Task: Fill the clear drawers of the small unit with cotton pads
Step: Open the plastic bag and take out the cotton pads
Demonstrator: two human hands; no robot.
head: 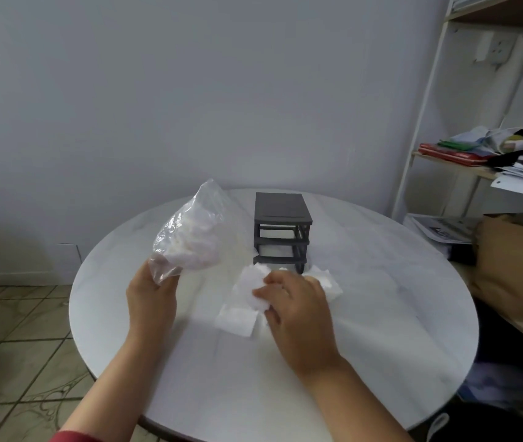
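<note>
A small dark grey drawer unit (282, 215) stands at the far middle of the round white table (381, 298); its slots look open, and a clear drawer seems to sit in the middle slot. My left hand (153, 295) holds up a clear plastic bag (195, 237) of white cotton pads by its lower corner. My right hand (292, 301) rests on white cotton pads (247, 291) in front of the unit, fingers closed on some of them. More white pads (236, 322) lie flat on the table near it. Whether clear drawers lie under the pads is hard to tell.
A white shelf rack (426, 122) stands to the right with papers, folders and cloth on it. A brown paper bag (515, 266) sits beside the table's right edge. Tiled floor (24, 330) shows at the left.
</note>
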